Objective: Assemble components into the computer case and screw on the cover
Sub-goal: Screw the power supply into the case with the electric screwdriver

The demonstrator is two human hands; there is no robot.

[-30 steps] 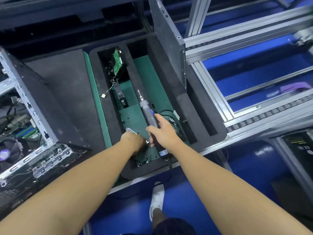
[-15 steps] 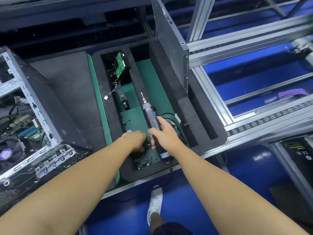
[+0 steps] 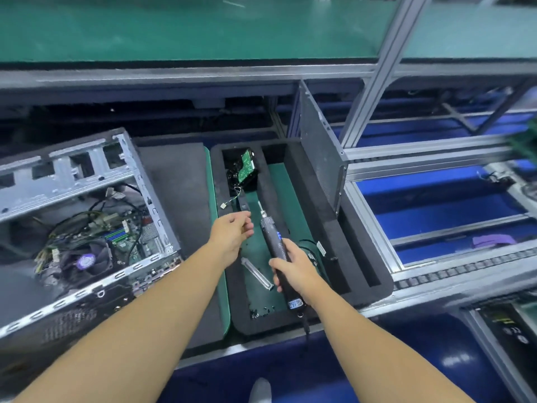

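Our right hand [image 3: 293,269] wraps tight round the screwdriver [image 3: 271,242] above the foam tray [image 3: 363,271]. On our left hand [image 3: 231,232] the fingers [image 3: 246,225] are bent; we cannot tell if they pinch a screw. The open case [image 3: 72,170] lies to the left. A tiny screw could slip and get lost.

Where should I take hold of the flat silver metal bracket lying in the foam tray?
Pinch the flat silver metal bracket across its narrow width at mid-length, from above and the left: it lies flat, and the black electric screwdriver crowds its right.
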